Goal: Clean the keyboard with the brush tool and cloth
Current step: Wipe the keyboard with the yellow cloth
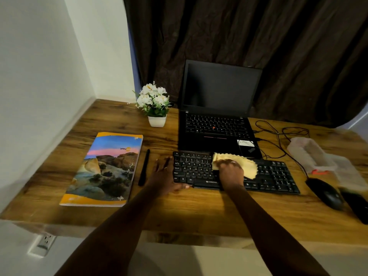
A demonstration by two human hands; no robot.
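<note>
A black keyboard (274,176) lies on the wooden desk (199,212) in front of a laptop. My right hand (231,172) presses a yellow cloth (249,166) onto the middle of the keys, fingers curled over it. My left hand (165,176) holds the keyboard's left end, fingers straight along its edge and thumb at the front edge. A slim black brush tool (144,168) lies on the desk just left of my left hand, untouched.
An open black laptop (217,108) stands behind the keyboard. A colourful book (105,170) lies at left, a white flower pot (156,108) behind it. A black mouse (326,193) with cables, a plastic bag (310,154) and a dark object (356,204) lie at right.
</note>
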